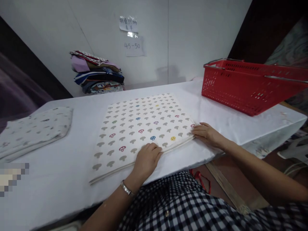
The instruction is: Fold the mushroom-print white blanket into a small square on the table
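A folded white cloth (149, 123) printed with grey and coloured mushrooms lies flat in front of me, its layers showing along the near edge. My left hand (148, 160) rests at the middle of that edge, its fingers bent over the fabric. At the near right corner my right hand (208, 136) has its fingers together on the cloth; the thumb is partly hidden. Both hands are closed on the fabric's edge.
To the left lies another folded white printed cloth (38, 128). A stack of folded fabrics (98, 75) stands against the wall at the back left. A red plastic basket (245, 85) with metal handles sits at the back right of the white-covered table (79, 195).
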Available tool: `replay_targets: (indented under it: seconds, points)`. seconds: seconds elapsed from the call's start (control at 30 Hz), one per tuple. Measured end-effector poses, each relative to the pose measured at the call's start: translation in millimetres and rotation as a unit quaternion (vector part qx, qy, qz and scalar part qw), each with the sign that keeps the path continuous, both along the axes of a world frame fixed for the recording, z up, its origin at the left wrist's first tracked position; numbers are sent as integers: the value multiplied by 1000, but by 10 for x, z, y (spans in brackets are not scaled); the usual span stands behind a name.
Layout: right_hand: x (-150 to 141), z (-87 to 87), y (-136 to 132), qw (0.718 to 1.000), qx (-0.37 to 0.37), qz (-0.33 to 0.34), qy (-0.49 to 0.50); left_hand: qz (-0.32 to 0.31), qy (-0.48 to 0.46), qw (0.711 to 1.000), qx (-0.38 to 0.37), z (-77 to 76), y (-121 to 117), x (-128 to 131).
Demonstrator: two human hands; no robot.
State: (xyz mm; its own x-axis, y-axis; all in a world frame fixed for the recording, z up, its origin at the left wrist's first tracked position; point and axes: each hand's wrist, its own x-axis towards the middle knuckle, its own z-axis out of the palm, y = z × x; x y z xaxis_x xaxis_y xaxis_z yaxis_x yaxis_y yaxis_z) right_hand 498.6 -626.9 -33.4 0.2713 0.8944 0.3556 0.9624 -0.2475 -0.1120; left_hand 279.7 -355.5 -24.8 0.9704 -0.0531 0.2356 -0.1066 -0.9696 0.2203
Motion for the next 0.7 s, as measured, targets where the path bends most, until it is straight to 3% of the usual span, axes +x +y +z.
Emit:
replay_targets:
  seconds: [0.13, 0.33, 0.53, 0.7]
  points:
    - [6, 36, 21, 999, -19, 20, -18, 5, 10, 1000, 25, -21, -44, 63]
    - [-67, 131, 58, 999, -22, -3, -26, -24, -10, 994, 104, -22, -53, 70]
    - [-79, 120, 51, 999, -29, 27, -13, -64, -2, 990, 129, 17, -64, 72]
    - [-100, 133, 30, 999, -39, 34, -1, -62, -7, 988, 142, 2, -87, 75]
